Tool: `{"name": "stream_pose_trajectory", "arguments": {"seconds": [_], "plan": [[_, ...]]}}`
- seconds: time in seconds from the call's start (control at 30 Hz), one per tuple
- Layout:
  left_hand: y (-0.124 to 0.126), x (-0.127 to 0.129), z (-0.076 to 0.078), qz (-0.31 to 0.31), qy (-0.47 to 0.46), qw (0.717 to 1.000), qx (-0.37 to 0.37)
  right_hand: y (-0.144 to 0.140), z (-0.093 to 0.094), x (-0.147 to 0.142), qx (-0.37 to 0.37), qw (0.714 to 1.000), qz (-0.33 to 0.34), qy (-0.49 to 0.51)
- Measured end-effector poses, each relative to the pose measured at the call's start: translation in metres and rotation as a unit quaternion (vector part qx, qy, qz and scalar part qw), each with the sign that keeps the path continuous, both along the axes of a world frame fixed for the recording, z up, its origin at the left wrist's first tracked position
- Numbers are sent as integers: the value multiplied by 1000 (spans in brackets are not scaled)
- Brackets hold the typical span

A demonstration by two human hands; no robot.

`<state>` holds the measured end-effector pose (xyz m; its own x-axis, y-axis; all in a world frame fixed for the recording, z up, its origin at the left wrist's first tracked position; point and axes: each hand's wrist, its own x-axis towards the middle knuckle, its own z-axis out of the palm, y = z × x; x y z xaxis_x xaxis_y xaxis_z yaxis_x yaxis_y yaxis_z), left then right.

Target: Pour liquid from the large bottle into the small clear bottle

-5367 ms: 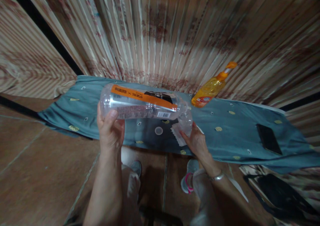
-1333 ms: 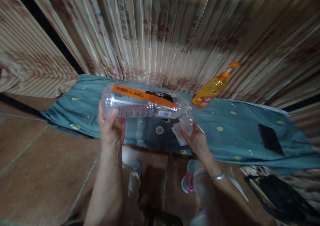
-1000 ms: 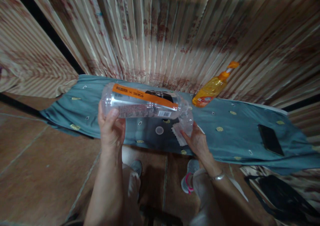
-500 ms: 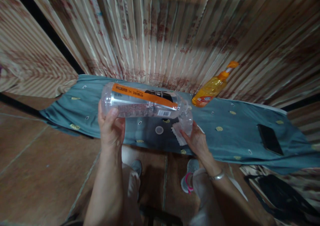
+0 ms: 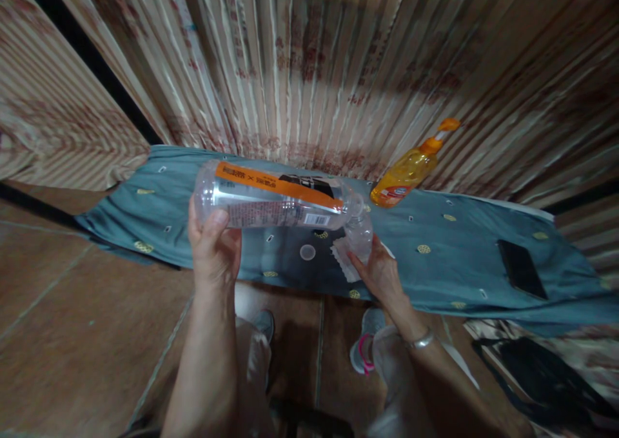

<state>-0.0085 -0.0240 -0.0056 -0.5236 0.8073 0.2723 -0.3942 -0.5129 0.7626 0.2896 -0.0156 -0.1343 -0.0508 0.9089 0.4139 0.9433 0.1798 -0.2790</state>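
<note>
My left hand point(image 5: 215, 248) is closed round the base end of a large clear plastic bottle point(image 5: 271, 196) with an orange, black and silver label. The bottle lies almost level in the air, its neck to the right and tipped slightly down. At its mouth is a small clear plastic bottle point(image 5: 358, 235), gripped by my right hand point(image 5: 382, 267). Whether liquid passes between the two is too unclear to tell. Below the small bottle, a white scalloped-edged tissue point(image 5: 344, 260) lies on the cloth. A small round translucent cap point(image 5: 307, 252) sits to its left.
Behind the hands, a yellow dish soap bottle point(image 5: 403, 173) with an orange pump stands on the teal patterned cloth point(image 5: 459, 238). A black phone point(image 5: 522, 269) lies at the right. Pleated curtains point(image 5: 309, 70) hang behind. A dark bag point(image 5: 541, 373) is on the floor at right.
Almost nothing differs. The whole view has shifted very slightly, and both hands keep the two bottles in the same pose.
</note>
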Motion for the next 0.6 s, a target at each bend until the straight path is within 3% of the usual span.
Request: {"name": "stream_pose_trajectory", "arguments": {"seconds": [0.37,0.6], "plan": [[-3,-3,-2,-17,51,999,-8,0,-3,-1,4,1000,0,4],[-3,-4,-4,-21,44,999,-7,-2,5,-4,-22,1000,-5,11]]}}
